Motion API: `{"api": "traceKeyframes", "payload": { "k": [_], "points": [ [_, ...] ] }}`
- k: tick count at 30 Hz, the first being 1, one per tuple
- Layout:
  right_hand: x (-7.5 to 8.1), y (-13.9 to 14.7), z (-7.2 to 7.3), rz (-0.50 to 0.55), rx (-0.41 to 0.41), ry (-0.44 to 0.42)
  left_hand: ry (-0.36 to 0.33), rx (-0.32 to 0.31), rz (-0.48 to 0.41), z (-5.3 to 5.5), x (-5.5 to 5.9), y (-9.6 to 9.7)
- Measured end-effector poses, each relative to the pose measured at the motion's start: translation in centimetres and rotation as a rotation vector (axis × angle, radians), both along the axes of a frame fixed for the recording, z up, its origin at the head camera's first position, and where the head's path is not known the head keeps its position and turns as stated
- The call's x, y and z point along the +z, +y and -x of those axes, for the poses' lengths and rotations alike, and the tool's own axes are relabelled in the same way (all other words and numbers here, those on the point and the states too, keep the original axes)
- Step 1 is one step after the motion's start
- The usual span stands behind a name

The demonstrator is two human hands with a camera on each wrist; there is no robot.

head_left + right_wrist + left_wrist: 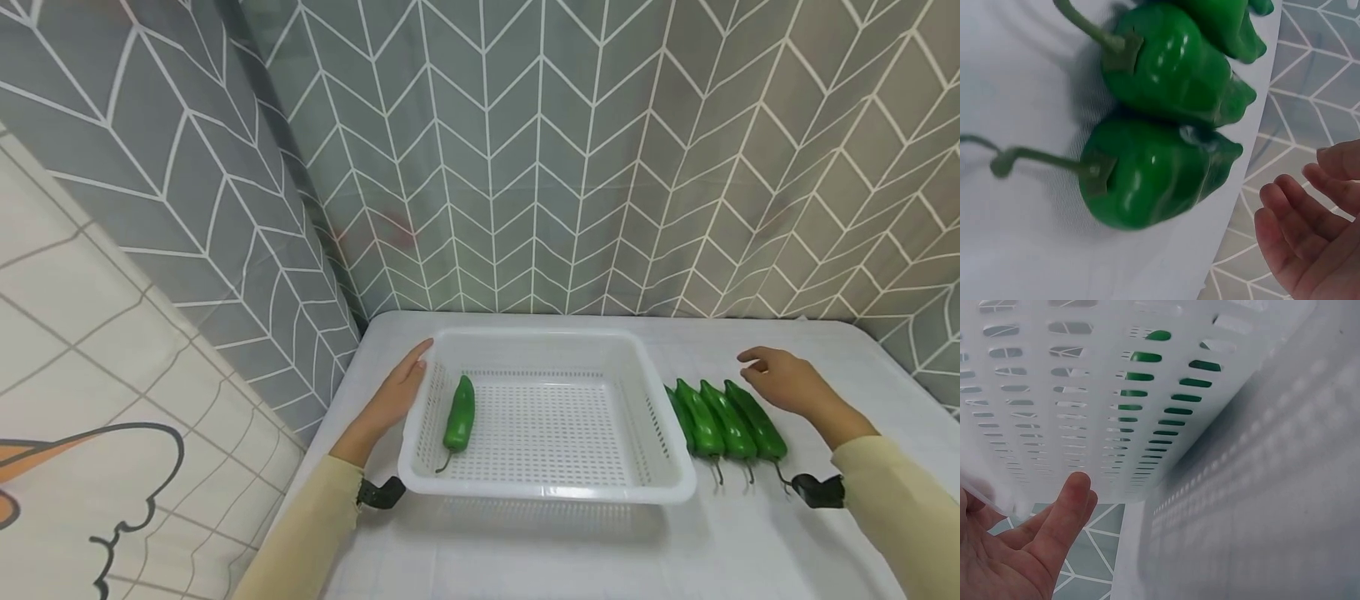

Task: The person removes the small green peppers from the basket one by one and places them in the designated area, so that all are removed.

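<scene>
A white plastic basket (547, 492) with slotted walls stands in the middle of the table. One green pepper (461, 415) lies inside it, near the left wall. At the basket's left rim, my left hand (396, 393) holds the edge, its fingers along the outer wall in the left wrist view. To the basket's right, several green peppers (729, 423) lie side by side, stems toward me; the basket's wall partly hides the leftmost. Just right of this row hovers my right hand (783, 382), fingers loosely bent, with nothing in it and apart from the peppers (1154, 172).
The table (525, 558) has a white cover. Behind it hangs a grey patterned curtain (510, 167), which also runs along the left side. A white tile-patterned surface (90, 350) fills the far left.
</scene>
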State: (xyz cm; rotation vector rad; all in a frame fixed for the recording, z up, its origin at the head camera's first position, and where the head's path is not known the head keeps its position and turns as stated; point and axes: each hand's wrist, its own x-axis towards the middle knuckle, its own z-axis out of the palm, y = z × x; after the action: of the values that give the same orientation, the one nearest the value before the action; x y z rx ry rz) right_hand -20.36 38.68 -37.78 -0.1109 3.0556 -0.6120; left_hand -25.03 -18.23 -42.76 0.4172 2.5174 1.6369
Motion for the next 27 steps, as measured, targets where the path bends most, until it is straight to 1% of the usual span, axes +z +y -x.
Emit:
{"api": "traceKeyframes", "payload": {
  "k": [9, 17, 23, 27],
  "points": [
    [0.0, -1.4, 0.1, 0.028, 0.027, 0.052, -0.004, 0.012, 0.017, 0.0, 0.1, 0.1],
    [0.1, -2.9, 0.4, 0.083, 0.06, 0.11, -0.01, 0.006, 0.007, -0.1, 0.0, -0.1],
    [0.3, -3.8, 0.5, 0.12, 0.066, 0.125, -0.004, -0.007, -0.01, -0.1, 0.0, 0.0],
    [0.4, -4.3, 0.5, 0.153, 0.08, 0.146, -0.002, -0.002, -0.005, -0.1, 0.0, 0.1]
  ]
}}
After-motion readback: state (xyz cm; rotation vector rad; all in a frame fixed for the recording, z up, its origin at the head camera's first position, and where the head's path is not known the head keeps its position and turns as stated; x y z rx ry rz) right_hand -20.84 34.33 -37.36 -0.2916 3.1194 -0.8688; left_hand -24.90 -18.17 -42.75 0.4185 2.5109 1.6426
